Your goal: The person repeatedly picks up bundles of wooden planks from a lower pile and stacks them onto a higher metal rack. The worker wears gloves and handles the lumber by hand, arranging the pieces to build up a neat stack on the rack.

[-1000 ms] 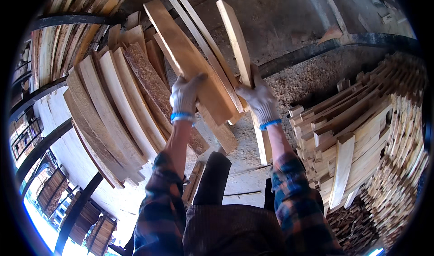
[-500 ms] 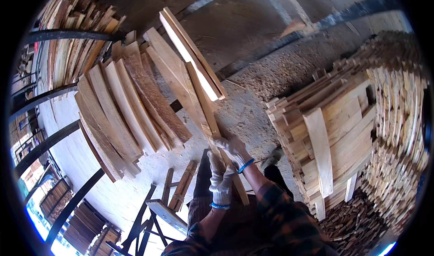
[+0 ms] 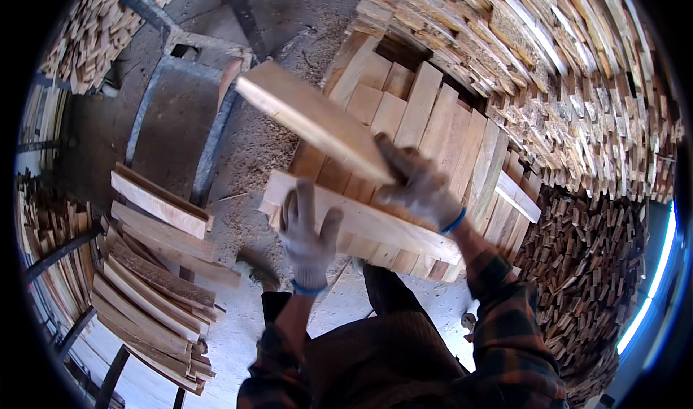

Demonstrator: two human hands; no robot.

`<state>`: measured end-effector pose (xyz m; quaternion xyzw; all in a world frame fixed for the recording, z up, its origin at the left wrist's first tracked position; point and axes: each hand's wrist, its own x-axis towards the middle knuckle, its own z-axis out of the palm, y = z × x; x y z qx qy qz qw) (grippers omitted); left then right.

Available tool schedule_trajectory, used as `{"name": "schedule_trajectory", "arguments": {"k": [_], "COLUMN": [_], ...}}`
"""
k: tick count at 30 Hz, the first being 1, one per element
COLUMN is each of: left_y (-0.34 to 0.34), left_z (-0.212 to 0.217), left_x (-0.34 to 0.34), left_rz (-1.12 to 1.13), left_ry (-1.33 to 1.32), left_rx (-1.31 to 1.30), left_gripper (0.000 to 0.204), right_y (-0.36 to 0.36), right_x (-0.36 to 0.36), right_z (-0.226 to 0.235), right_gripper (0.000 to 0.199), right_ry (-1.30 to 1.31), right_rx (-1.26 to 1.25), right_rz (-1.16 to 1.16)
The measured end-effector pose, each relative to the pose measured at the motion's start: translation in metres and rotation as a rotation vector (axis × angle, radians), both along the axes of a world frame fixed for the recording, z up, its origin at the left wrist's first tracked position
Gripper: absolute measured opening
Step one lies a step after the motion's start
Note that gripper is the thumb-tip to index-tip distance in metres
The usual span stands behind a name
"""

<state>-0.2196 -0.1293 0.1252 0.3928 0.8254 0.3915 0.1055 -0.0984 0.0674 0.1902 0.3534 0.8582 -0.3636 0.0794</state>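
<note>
Rough-sawn wood everywhere, pale and splintery, sawdust strewn over grey concrete floor (image 3: 180,131). Right hand (image 3: 419,185), in a grey knit glove with a blue cuff, closed around the near end of a flat pale board (image 3: 314,120), fingers wrapped over its top face; board long, straight-edged, raised and tilted, far end pointing up-left over the floor. Left hand (image 3: 307,236), gloved the same, fingers spread wide and flat, gripping nothing, pressed against the face of a second plank (image 3: 375,225) lying crosswise on the stack (image 3: 415,113) (contact likely, though the palm side is hidden). Stack of upright slats in warm tan and orange, smooth-faced, packed side by side below both hands. To the right, a wall of short offcuts (image 3: 592,142), ends jagged and grey-brown, bent by the lens and cut off at the rim. Lower left, a heap of curved boards (image 3: 155,293), some bark-edged, partly out of frame. Dark metal frame (image 3: 151,91) beyond, details hard to make out. Plaid sleeves at the bottom edge.
</note>
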Motion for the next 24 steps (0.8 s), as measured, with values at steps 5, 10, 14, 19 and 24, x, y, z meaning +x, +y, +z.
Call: {"name": "schedule_trajectory", "arguments": {"k": [5, 10, 14, 19, 24], "left_y": [0.069, 0.067, 0.074, 0.073, 0.047], "left_z": [-0.034, -0.051, -0.046, -0.052, -0.055], "left_x": [-0.002, 0.001, 0.001, 0.002, -0.006], "left_rz": [-0.325, -0.324, -0.325, -0.325, -0.247], "left_ry": [0.465, 0.486, 0.508, 0.519, 0.207], "left_rx": [-0.362, -0.391, -0.429, -0.456, -0.483], "left_gripper": [0.064, 0.063, 0.064, 0.065, 0.056], "right_y": [0.111, 0.126, 0.141, 0.155, 0.155], "right_x": [0.033, 0.049, 0.073, 0.081, 0.082], "right_z": [-0.064, -0.088, -0.084, -0.092, -0.132], "right_gripper": [0.07, 0.068, 0.068, 0.067, 0.06], "right_ry": [-0.225, -0.191, -0.131, -0.019, 0.216], "right_rx": [0.458, 0.42, 0.438, 0.426, 0.608], "right_rz": [0.075, 0.083, 0.079, 0.104, 0.271]}}
